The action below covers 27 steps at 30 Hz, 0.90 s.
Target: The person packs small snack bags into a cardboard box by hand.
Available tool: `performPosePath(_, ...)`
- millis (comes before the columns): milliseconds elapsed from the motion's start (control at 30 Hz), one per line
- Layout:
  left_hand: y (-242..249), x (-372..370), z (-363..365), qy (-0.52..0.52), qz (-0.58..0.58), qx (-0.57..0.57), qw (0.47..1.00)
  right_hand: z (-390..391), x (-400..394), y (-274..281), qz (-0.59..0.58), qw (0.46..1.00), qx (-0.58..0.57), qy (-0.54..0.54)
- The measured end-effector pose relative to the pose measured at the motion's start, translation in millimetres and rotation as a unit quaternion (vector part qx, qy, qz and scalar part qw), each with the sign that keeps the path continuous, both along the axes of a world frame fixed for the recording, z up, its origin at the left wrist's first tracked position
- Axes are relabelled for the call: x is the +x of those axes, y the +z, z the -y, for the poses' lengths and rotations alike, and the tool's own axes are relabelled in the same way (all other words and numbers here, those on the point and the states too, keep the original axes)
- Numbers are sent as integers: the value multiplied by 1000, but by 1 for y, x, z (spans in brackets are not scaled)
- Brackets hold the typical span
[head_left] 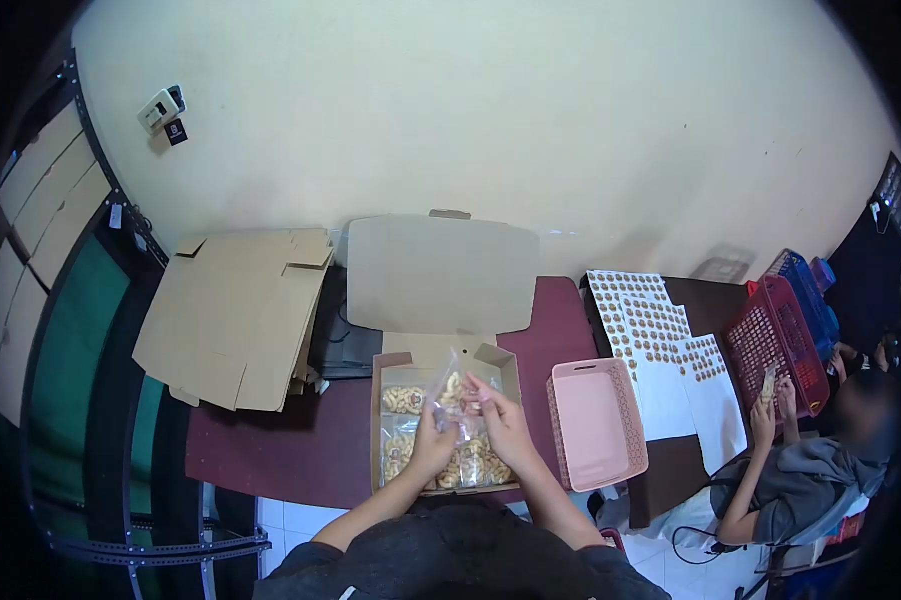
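Both of my hands are over an open cardboard box (377,420) whose lid stands raised behind it. My left hand (433,442) is closed on the lower left side of a clear plastic bag (450,382) with pale curved pieces in it. Fingers of my right hand (498,420) pinch the same bag on its right side. Beneath my hands, several clear packs of the same pieces (402,400) lie in the box, partly hidden by my hands and the bag.
Flattened cardboard (232,310) is stacked at the left. Right of the box are a pink basket (600,425) and sheets of round stickers (655,325). Another person (810,490) sits at the far right near a red basket (775,345), holding a small item.
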State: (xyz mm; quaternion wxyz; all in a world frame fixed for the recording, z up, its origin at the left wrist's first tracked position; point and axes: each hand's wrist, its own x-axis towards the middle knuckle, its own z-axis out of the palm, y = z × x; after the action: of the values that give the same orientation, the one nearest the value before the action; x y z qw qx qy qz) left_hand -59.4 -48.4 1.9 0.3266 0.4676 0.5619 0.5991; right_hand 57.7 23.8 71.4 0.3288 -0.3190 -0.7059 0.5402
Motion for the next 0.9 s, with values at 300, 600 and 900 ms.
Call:
performPosePath(300,32,-2,5,-28,235,9,972,4,-5,-31,-33,997,-66,25)
performPosePath(600,15,-19,13,-107,275,-30,955,2,7,-43,-78,965,-230,100)
performPosePath(900,-5,-75,42,-89,-220,-136,962,-19,36,-123,4,960,-264,-97)
